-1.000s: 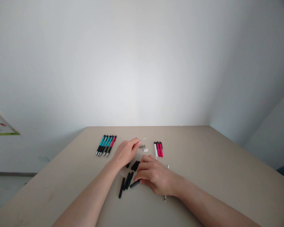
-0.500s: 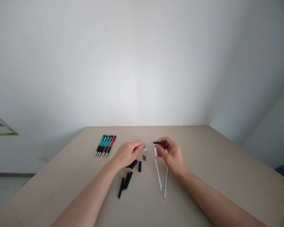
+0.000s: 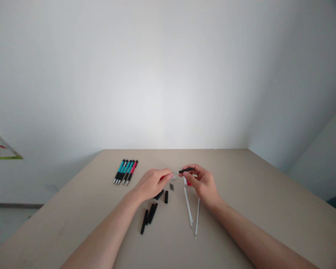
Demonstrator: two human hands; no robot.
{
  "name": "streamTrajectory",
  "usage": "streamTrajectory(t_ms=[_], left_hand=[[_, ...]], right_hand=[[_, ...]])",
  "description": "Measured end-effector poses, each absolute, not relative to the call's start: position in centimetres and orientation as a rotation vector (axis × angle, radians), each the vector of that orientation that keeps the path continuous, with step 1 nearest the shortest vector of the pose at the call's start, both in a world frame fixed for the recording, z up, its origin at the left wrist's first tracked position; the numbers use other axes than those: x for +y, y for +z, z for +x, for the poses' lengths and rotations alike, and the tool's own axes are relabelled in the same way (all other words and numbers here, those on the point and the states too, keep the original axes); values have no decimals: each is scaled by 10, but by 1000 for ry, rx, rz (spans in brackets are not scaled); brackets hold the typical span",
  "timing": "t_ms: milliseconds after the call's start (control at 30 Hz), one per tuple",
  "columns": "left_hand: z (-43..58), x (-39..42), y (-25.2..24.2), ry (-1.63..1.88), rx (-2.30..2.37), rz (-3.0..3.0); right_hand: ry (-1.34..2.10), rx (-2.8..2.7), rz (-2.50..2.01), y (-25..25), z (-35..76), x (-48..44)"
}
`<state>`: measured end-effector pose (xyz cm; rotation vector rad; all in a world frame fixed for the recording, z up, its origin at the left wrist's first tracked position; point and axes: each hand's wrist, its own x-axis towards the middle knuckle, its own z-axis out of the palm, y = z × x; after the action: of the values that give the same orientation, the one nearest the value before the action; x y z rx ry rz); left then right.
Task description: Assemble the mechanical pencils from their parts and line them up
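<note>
My left hand [image 3: 154, 183] pinches a slim pen part whose thin, pale refill end [image 3: 176, 172] sticks out to the right. A bit of red shows under its fingers; most of what it holds is hidden. My right hand [image 3: 201, 181] is closed on a black pen grip tube [image 3: 186, 170], held nearly level. The tube's left end meets the thin tip, or nearly so; I cannot tell whether the tip is inside. Below the hands lie small grey springs [image 3: 171, 186] and a short black tube [image 3: 166, 197].
Several assembled pens [image 3: 125, 172], teal and pink with black, lie in a row at the back left. More black tubes [image 3: 149, 215] rest nearer me. Long white refills [image 3: 188, 207] lie before my right hand, beside red and white parts [image 3: 185, 182]. A wall stands behind the table.
The black tube and the thin tip have come together from a visible gap. The tube has tilted, its left end now lower. My left hand has shifted slightly right.
</note>
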<state>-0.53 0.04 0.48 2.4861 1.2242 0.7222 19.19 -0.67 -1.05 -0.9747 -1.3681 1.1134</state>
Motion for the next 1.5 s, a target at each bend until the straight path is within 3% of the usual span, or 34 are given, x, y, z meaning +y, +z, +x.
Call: streamTrajectory(t_ms=[1500], left_hand=[[6,-9,8,664,1177,2477]], right_hand=[[912,-1726,-973,-21,186,-5]])
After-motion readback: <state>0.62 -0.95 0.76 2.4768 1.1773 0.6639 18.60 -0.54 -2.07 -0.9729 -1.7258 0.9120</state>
